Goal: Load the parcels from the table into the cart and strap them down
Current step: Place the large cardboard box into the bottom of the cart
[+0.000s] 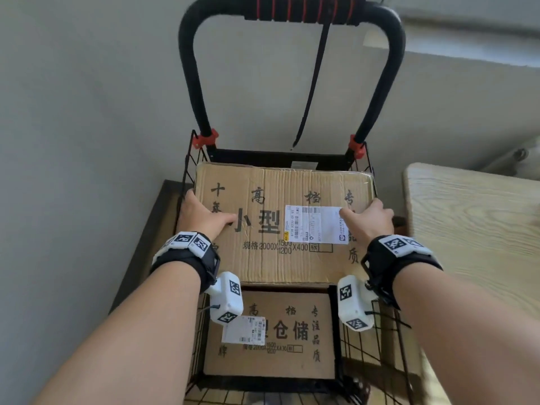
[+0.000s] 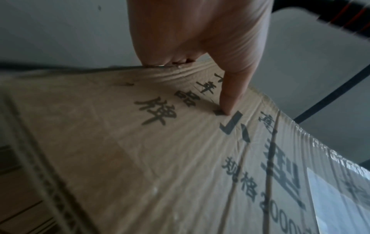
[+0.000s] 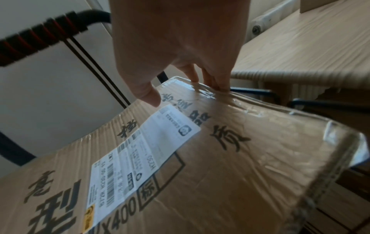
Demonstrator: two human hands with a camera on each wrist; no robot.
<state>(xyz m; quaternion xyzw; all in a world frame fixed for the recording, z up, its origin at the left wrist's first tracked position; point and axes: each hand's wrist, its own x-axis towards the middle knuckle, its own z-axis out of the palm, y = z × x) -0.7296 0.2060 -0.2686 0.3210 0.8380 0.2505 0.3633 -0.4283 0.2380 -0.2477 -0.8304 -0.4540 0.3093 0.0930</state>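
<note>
A large cardboard parcel [image 1: 271,226] with black print and a white shipping label [image 1: 317,225] hangs over the black wire cart [image 1: 340,346], tilted up at its far end. My left hand [image 1: 201,216] grips its left edge, thumb on top and fingers curled over the side [image 2: 170,62]. My right hand [image 1: 369,219] grips the right edge, thumb [image 3: 149,93] by the label, fingers [image 3: 212,79] wrapped over the side. A second, similar parcel [image 1: 271,334] lies flat in the cart's bottom. A black strap [image 1: 314,74] hangs from the cart's handle [image 1: 295,10].
A light wooden table [image 1: 473,229] stands right of the cart, its near corner close to my right wrist. A grey wall is behind and to the left. The cart's wire sides [image 1: 187,171] rise around the parcel. Wooden floor [image 1: 137,244] shows at left.
</note>
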